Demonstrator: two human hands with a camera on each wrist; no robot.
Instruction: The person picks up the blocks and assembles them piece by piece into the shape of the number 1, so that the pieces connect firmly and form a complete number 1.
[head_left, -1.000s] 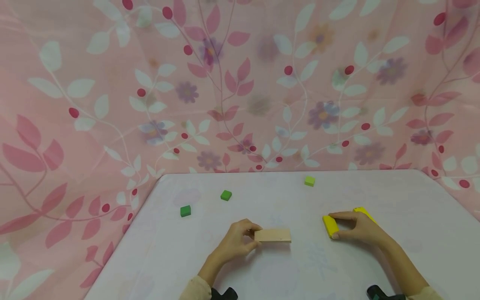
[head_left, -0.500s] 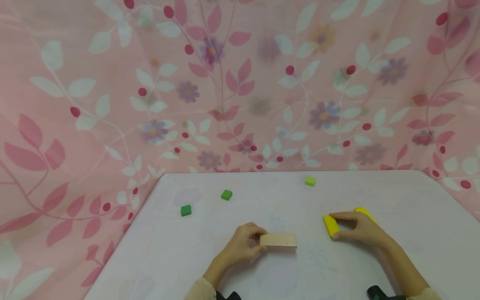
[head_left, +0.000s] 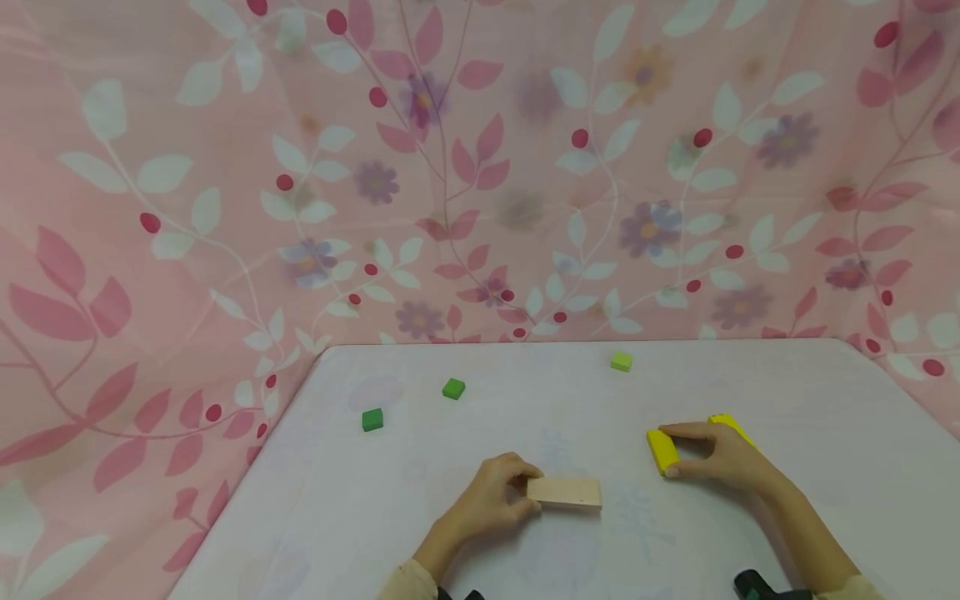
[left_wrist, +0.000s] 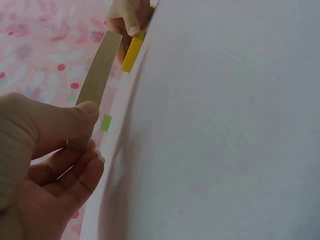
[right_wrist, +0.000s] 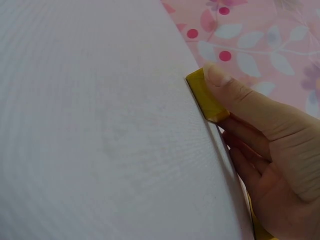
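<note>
My left hand (head_left: 492, 498) pinches a plain wooden block (head_left: 564, 492) by its left end, thumb on the near side and fingers behind. In the left wrist view the flat, pale block (left_wrist: 96, 75) extends out past the thumb, above the white tabletop. Over on the right, my right hand (head_left: 722, 458) holds a yellow block (head_left: 663, 452) between thumb and fingers, low at the tabletop. The right wrist view shows the thumb at one end of that yellow block (right_wrist: 206, 96). A second yellow block (head_left: 731, 428) lies just behind the right hand, partly hidden by it.
A dark green cube (head_left: 372, 419) and a mid-green block (head_left: 453, 388) rest at the left back of the white table (head_left: 315, 500). One light green block (head_left: 622, 362) sits near the far edge. Behind hangs a pink floral curtain (head_left: 480, 167).
My left hand has moved right and toward the person, carrying the wooden block with it. The right hand stays in place on the yellow block.
</note>
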